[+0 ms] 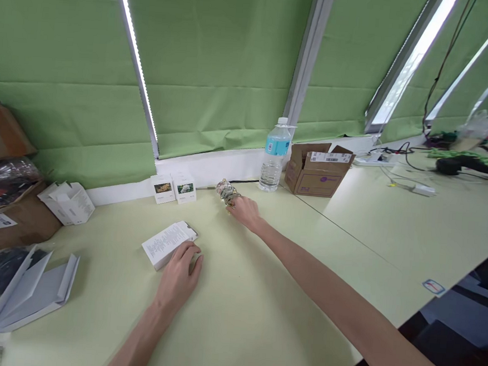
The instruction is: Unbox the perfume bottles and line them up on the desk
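Note:
My right hand point(244, 211) reaches to the back of the table, its fingers closed on the near end of a shiny silver and gold bundle point(226, 193). What exactly the bundle is cannot be made out. Beside the near right end of a white printed box point(166, 245) rests my left hand point(180, 272), fingers loosely bent and thumb apart. Its fingertips are at the box's edge, but nothing is gripped. The box lies flat with small text on its upper face. Two small white boxes with pictures point(174, 190) stand side by side against the wall.
A water bottle point(275, 157) and an opened brown carton point(320, 174) stand right of my right hand. On the left are an open white box point(69, 203), an opened white folding case point(38, 291) and stacked cardboard boxes point(24, 220). Cables and a power strip point(375, 160) lie farther right.

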`<state>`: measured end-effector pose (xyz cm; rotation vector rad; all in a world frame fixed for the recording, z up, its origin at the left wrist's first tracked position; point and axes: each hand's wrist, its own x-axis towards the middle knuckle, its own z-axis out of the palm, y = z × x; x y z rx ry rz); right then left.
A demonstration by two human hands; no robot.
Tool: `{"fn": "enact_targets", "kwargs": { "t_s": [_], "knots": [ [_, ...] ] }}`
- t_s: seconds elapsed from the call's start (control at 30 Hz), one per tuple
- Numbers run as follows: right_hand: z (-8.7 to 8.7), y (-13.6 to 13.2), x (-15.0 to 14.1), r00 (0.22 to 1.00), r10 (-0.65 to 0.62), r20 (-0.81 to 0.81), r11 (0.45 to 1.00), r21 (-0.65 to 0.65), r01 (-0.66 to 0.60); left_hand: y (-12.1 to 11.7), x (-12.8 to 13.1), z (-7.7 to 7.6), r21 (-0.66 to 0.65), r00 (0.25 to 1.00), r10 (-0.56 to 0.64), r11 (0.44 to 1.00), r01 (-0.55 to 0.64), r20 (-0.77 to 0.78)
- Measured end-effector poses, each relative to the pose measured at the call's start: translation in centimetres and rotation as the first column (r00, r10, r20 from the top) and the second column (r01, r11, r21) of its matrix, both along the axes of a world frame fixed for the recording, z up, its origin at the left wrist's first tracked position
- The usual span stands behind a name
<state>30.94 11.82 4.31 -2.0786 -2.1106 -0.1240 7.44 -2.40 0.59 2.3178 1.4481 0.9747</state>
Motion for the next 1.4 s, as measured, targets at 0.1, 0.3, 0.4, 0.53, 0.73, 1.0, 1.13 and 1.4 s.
{"fn": "enact_targets", "kwargs": {
  "t_s": [0.1,0.3,0.4,0.53,0.73,1.0,1.13,1.4],
  "knots": [
    [0.0,-0.1,0.5,1.0,-0.009,0.003,1.0,0.011,0.009,0.1,0.0,-0.1,0.022,1.0,-0.005,1.0,0.005,-0.004],
    [0.5,-1.0,1.2,1.0,-0.014,-0.006,0.999,0.044,0.014,0.0,-0.2,-0.2,0.161,1.0,0.005,0.987,-0.003,-0.016],
    [0.6,-2.0,1.1,0.999,-0.002,-0.043,0.996,0.09,0.006,0.1,-1.3,0.5,0.305,0.997,0.039,0.952,-0.018,-0.063],
    [0.4,-3.4,0.0,0.973,0.122,-0.195,0.981,0.169,-0.089,0.8,-4.0,1.5,0.317,0.968,0.236,0.928,-0.198,-0.088],
    [-0.7,-5.7,-4.1,0.787,0.436,-0.437,0.897,0.139,-0.419,2.0,-7.6,0.6,0.023,0.916,0.355,0.934,-0.357,-0.185],
    [-2.3,-7.6,-6.7,0.586,0.427,-0.689,0.893,0.219,-0.393,1.4,-6.6,1.5,0.145,0.955,0.237,0.966,-0.213,-0.175],
    [-2.7,-7.7,-6.0,0.498,0.381,-0.779,0.906,0.207,-0.369,1.0,-5.7,1.4,0.212,0.961,0.179,0.968,-0.134,-0.21],
    [-3.1,-7.0,-5.8,0.408,0.273,-0.871,0.895,0.075,-0.44,0.9,-5.5,1.0,0.207,0.969,0.142,0.973,-0.099,-0.201]
  ]
}}
